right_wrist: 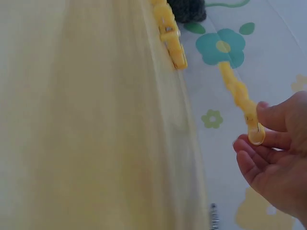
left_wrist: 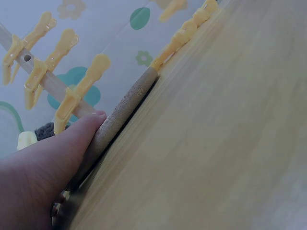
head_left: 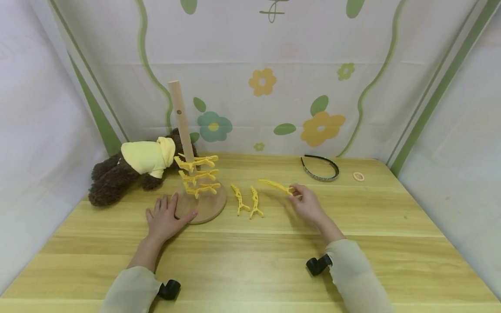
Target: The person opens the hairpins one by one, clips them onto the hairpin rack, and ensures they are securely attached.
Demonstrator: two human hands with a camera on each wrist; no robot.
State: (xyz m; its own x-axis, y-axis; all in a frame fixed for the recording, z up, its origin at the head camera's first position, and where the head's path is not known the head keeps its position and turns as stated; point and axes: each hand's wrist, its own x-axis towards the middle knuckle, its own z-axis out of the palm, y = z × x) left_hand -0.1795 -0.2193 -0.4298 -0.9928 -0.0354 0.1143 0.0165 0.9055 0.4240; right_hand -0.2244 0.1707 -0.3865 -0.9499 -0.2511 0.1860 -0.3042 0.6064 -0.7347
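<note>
A yellow hair clip (head_left: 275, 186) is pinched at one end between the thumb and fingers of my right hand (head_left: 310, 206), held above the table. In the right wrist view the clip (right_wrist: 241, 99) points away from the fingertips. My left hand (head_left: 164, 221) rests spread out at the round wooden base (head_left: 209, 208) of a stand, its thumb (left_wrist: 81, 136) lying on top of the base. Several yellow clips (head_left: 197, 175) are fastened one above another on the wooden post (head_left: 180, 117). Two more clips, a left one (head_left: 239, 199) and a right one (head_left: 255, 202), lie on the table between my hands.
Behind the stand lies a dark brown plush bear (head_left: 117, 174) in a yellow top. A headband (head_left: 322, 177) and a small pale ring (head_left: 358, 176) lie at the back right. A flower-patterned cloth (head_left: 235, 87) hangs along the table's back edge.
</note>
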